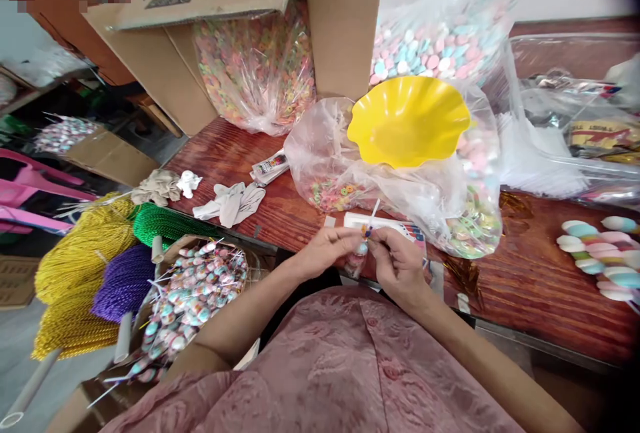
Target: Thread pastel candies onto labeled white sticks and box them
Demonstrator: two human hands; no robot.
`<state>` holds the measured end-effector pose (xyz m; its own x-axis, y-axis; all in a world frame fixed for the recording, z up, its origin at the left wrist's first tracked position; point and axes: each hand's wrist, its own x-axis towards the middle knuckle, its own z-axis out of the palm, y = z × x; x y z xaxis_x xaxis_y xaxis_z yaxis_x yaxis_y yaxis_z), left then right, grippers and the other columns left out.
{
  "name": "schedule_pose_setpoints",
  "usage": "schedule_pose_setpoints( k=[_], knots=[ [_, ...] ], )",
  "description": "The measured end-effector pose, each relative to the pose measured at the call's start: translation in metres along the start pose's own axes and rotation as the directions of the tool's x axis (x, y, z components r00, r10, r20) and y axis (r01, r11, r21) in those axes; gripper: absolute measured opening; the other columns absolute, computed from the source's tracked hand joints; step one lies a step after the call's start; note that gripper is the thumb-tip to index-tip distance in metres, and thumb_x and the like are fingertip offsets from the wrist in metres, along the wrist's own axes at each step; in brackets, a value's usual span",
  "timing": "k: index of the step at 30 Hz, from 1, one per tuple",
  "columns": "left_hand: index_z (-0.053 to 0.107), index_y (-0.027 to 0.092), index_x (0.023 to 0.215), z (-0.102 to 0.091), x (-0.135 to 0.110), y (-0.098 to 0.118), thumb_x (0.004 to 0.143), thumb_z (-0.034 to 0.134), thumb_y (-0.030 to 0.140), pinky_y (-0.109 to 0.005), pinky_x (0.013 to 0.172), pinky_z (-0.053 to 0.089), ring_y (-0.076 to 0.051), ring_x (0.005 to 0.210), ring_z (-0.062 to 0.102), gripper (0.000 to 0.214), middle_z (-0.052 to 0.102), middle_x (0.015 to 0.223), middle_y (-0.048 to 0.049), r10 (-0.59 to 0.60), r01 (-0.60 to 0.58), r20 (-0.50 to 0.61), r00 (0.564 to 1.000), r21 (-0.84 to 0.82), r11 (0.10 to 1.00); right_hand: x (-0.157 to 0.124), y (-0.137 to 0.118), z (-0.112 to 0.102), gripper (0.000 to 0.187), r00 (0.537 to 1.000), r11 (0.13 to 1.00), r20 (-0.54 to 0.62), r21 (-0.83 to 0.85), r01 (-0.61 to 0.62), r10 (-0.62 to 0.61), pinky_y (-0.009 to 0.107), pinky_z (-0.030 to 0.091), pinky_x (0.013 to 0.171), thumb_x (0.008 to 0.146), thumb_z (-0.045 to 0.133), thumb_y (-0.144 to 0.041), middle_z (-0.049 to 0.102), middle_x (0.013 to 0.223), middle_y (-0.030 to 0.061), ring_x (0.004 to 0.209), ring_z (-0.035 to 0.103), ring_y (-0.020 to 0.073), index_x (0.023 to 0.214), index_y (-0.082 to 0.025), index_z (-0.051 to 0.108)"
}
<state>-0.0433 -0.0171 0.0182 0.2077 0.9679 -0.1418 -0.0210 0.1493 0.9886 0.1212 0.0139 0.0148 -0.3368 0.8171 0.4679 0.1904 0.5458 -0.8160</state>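
Between my hands, at the table's front edge, is a wrapped candy stick in clear film, its white stick pointing up and away from me. My left hand pinches it from the left near the gathered neck of the wrapper. On the other side, my right hand has thumb and finger pressed together at that neck, where a small dark and gold bit shows, perhaps a tie. Just beyond lies a flat white packet with coloured print. A yellow wavy-rimmed bowl rests on plastic candy bags behind.
An open cardboard box holds a bag of ring candies. Gloves lie left on the table. Below left are a box of wrapped candy sticks and yellow, purple and green cords. Loose candy sticks lie right.
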Motion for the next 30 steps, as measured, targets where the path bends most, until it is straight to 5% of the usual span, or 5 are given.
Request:
schedule_pose_setpoints(
  k=[7, 12, 18, 24, 30],
  knots=[
    [0.074, 0.012, 0.103, -0.022, -0.038, -0.003, 0.088, 0.06, 0.025, -0.028, 0.086, 0.049, -0.016, 0.089, 0.064, 0.025, 0.071, 0.095, -0.0106, 0.257, -0.239, 0.007, 0.966, 0.39, 0.889, -0.017, 0.017, 0.008, 0.014, 0.934, 0.964, 0.313, 0.14, -0.224, 0.171, 0.029, 0.046, 0.05, 0.094, 0.053, -0.032, 0.062, 0.067, -0.0004, 0.057, 0.059, 0.0167, 0.088, -0.024, 0.062],
    [0.076, 0.017, 0.084, -0.104, -0.105, 0.008, 0.077, 0.057, 0.007, -0.031, 0.093, 0.047, -0.018, 0.094, 0.064, 0.023, 0.071, 0.089, -0.0073, -0.154, 0.104, -0.023, 0.988, 0.833, 0.544, -0.025, 0.031, -0.008, 0.02, 0.945, 0.998, 0.328, -0.056, 0.0, 0.019, 0.033, 0.053, 0.06, 0.091, 0.059, -0.036, 0.068, 0.083, 0.0026, 0.07, 0.066, 0.0205, 0.107, -0.026, 0.064],
    [0.072, 0.009, 0.098, -0.141, -0.145, -0.001, 0.073, 0.055, 0.004, -0.06, 0.09, 0.045, -0.041, 0.11, 0.061, 0.03, 0.068, 0.106, -0.0218, -0.346, 0.661, -0.66, 0.667, 0.739, -0.134, -0.039, 0.032, -0.041, 0.008, 0.976, 0.966, 0.206, -0.233, 0.116, -0.067, 0.032, 0.054, 0.064, 0.09, 0.059, -0.023, 0.072, 0.082, 0.0022, 0.07, 0.068, 0.0192, 0.093, -0.024, 0.066],
    [0.068, 0.019, 0.103, -0.068, -0.075, 0.012, 0.096, 0.041, 0.024, -0.033, 0.086, 0.051, -0.02, 0.093, 0.065, 0.028, 0.069, 0.101, -0.009, -0.022, 0.053, -0.048, 0.999, 0.95, 0.308, -0.05, 0.031, -0.084, 0.01, 0.994, 0.856, -0.09, -0.516, 0.003, -0.058, 0.033, 0.052, 0.068, 0.089, 0.058, -0.017, 0.07, 0.078, 0.0026, 0.071, 0.066, 0.0184, 0.09, -0.022, 0.066],
    [0.063, 0.013, 0.102, 0.042, 0.036, 0.007, 0.085, 0.05, 0.009, -0.039, 0.079, 0.051, -0.027, 0.098, 0.059, 0.022, 0.065, 0.105, -0.0126, 0.143, -0.499, 0.5, 0.854, 0.865, -0.046, -0.081, 0.034, -0.115, 0.016, 0.977, 0.704, -0.172, -0.709, -0.036, -0.123, 0.034, 0.052, 0.072, 0.087, 0.055, -0.012, 0.071, 0.083, 0.0055, 0.075, 0.064, 0.0197, 0.094, -0.021, 0.067]
  ],
)
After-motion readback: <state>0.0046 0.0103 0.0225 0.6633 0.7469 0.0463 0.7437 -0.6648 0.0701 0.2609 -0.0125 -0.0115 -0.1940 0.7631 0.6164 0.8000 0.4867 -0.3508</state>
